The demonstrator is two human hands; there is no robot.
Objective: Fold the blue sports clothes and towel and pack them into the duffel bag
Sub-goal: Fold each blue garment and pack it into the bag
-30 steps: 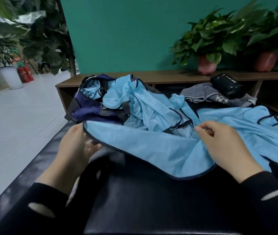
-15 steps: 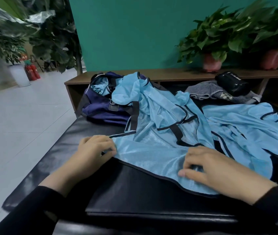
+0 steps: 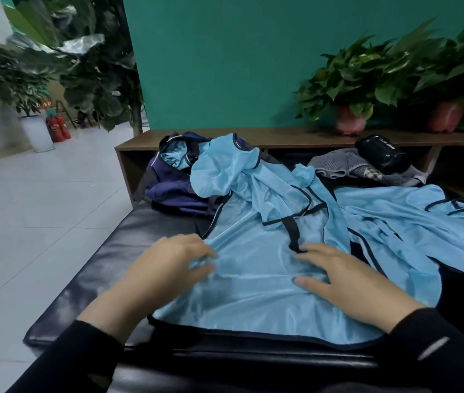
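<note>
Black padded bench (image 3: pixel 92 268) runs under everything – it's the landmark here. Spread over its near end lies the light-blue jersey (image 3: pixel 256 293), dark-trimmed hem along the bench's front edge, its upper part bunched and rising toward the back of the bench. A second blue garment (image 3: pixel 412 222) lies on the bench's right side, touching the jersey's edge. At the bench's far left end sits the navy duffel bag (image 3: pixel 174 191), mouth open w/ a bit of blue fabric inside; the jersey's bunched top drapes against it. Behind the bench, a low wooden shelf (image 3: pixel 281 136) carries two potted plants (image 3: pixel 349 120). At the bench's back right, a grey striped towel (image 3: pixel 347 165) w/ a black pouch (image 3: pixel 381 154) resting on it.

Left hand (image 3: pixel 168 268) rests on the jersey's left part, fingers lightly bent w/ a fold of cloth bunched at the fingertips – can't tell if it's actually pinched. Right hand (image 3: pixel 347 279) lies flat on the jersey toward the bench's middle, fingers straight and spread, pressing the fabric down.
</note>
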